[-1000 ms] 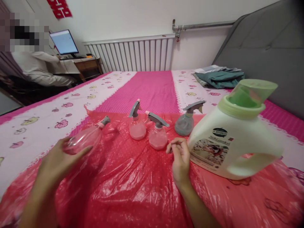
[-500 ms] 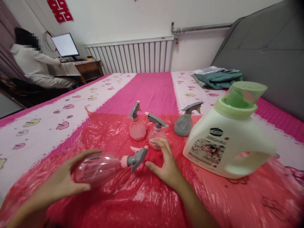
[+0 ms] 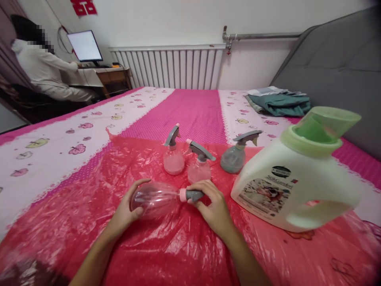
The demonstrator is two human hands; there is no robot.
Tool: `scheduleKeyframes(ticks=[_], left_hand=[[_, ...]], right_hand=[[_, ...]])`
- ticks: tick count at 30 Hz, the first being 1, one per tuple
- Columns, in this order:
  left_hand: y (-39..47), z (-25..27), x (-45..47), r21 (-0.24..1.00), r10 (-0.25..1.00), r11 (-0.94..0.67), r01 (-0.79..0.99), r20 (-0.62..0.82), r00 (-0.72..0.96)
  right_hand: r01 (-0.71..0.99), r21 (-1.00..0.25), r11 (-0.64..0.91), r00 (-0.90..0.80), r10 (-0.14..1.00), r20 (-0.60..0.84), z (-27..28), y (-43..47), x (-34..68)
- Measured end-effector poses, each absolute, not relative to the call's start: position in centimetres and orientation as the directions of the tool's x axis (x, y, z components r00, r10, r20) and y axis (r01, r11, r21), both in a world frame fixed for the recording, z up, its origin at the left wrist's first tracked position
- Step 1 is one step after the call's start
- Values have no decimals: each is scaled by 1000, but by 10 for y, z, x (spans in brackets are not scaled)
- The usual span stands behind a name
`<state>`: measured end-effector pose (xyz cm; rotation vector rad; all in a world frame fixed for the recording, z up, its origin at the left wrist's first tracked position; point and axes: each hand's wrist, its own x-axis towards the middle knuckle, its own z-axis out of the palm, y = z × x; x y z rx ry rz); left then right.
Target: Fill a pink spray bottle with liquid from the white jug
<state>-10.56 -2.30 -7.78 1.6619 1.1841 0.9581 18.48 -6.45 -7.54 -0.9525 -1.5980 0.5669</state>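
Observation:
A clear pink spray bottle (image 3: pixel 159 200) lies sideways between my hands, its grey spray head (image 3: pixel 194 195) pointing right. My left hand (image 3: pixel 127 208) is curved around the bottle's base. The fingers of my right hand (image 3: pixel 210 200) are closed on the spray head and partly hide it. Just beyond stand two small pink spray bottles (image 3: pixel 173 162) (image 3: pixel 199 171) with grey tops. A grey-green spray bottle (image 3: pixel 233 159) is upright to their right. Close to my right arm, a large white detergent jug (image 3: pixel 297 178) carries a green cap (image 3: pixel 324 125).
Red plastic sheeting (image 3: pixel 166 246) covers the near part of the bed (image 3: pixel 193 107). Folded cloths (image 3: pixel 278 101) lie at the far right, near a grey headboard (image 3: pixel 336 59). At the far left a person (image 3: pixel 47 67) sits before a monitor (image 3: pixel 85 46). A radiator (image 3: pixel 169 67) lines the wall.
My right hand has closed on the spray head, which was free of it before. The bottle and my left hand have shifted right, and the spray head has turned.

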Motion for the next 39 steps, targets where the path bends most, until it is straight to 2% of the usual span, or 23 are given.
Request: scheduleKeyframes(ticks=[6, 16, 22, 27, 32, 39], left_hand=[[-28, -81, -104, 950, 927, -183, 252, 81, 367], [-34, -86, -101, 922, 933, -248, 299, 144, 329], [-36, -88, -99, 911, 928, -278, 303, 173, 332], [-39, -89, -98, 887, 931, -304, 349, 199, 306], [-38, -86, -96, 898, 932, -302, 320, 207, 297], [-39, -88, -96, 913, 939, -275, 300, 189, 286]], right_hand=[[334, -768, 546, -22, 819, 573, -77, -64, 188], [383, -775, 502, -8, 841, 541, -79, -65, 190], [438, -706, 557, -144, 818, 557, -77, -66, 187], [511, -691, 512, -109, 835, 539, -82, -67, 186], [554, -647, 523, -163, 831, 532, -82, -67, 186], [513, -686, 516, -112, 833, 542, -79, -73, 183]])
